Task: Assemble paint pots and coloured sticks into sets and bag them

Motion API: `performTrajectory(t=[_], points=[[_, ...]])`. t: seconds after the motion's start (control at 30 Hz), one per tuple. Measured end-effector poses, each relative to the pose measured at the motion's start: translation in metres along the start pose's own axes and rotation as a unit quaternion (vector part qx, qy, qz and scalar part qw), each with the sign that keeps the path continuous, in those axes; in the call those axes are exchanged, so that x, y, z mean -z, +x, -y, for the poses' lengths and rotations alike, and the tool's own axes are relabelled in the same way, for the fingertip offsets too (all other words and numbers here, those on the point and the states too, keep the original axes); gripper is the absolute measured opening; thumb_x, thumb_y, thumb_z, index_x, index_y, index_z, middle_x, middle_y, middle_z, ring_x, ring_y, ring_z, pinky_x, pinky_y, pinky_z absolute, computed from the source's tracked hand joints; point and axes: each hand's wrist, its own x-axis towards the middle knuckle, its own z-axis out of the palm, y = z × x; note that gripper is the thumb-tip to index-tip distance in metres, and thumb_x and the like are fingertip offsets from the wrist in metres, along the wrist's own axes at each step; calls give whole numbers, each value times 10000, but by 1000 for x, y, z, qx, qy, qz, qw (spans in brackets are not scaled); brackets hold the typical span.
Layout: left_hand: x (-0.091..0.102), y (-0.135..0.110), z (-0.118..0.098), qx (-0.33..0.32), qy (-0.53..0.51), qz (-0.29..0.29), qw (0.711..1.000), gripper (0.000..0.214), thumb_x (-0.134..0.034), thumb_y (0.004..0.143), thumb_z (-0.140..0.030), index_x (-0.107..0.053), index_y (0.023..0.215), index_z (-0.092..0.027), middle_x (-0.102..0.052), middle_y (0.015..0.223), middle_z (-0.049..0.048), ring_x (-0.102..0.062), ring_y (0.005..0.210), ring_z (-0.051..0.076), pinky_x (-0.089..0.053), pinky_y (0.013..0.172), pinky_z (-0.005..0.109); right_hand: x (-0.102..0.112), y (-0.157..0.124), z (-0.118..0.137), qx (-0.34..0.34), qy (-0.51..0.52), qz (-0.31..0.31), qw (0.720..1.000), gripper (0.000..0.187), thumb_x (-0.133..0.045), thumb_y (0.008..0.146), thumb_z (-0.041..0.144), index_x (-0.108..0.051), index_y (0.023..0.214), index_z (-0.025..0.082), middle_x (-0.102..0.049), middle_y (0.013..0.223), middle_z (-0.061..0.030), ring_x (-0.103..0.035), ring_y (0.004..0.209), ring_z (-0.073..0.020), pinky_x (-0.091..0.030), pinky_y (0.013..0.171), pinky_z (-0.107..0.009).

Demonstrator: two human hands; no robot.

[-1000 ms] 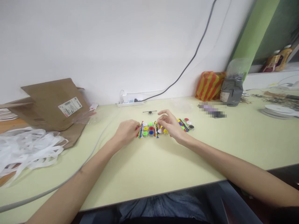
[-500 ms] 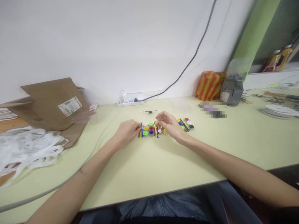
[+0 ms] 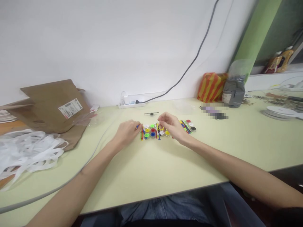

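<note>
- Left hand [image 3: 127, 130]: fingertips pinched on a blue stick [image 3: 143, 130], at the left end of the discs [image 3: 152, 134].
- Right hand [image 3: 174, 128]: fingers curled over the middle discs; cannot tell whether it grasps anything.
- Discs: on the counter [image 3: 146, 170], in groups with coloured sticks [image 3: 141, 135] between them.
- Spinner [image 3: 151, 114]: on the far side, apart from both hands.

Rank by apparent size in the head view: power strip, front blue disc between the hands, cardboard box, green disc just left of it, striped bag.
1. Cardboard box
2. Striped bag
3. Power strip
4. Blue disc and green disc: look alike, so not ranked against each other.
</note>
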Motion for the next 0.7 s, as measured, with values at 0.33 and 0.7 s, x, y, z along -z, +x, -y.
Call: performTrajectory(t=[0.33,0.7], points=[[-5,-2,7,57,-32,-56,996,328,-347,1023,-328,-642,1110,-214,-693,796,50,-647,755,209,-355,657,292,5,101,-43,60,-454,119,881,442,-529,923,142,-542,1364,147,-620,1283,-169,-537,1196,-267,-404,995,-379],[-2,-3,-4,36,-55,-61,996,294,-391,1021,-314,-653,1094,-202,-677,825,58,-642,781,205,-412,711,293,-3,118,-42,46,-438,85,894,148,-517,889,131,-592,1010,172,-717,973,-126,-640,886,-234,-425,759,-310]])
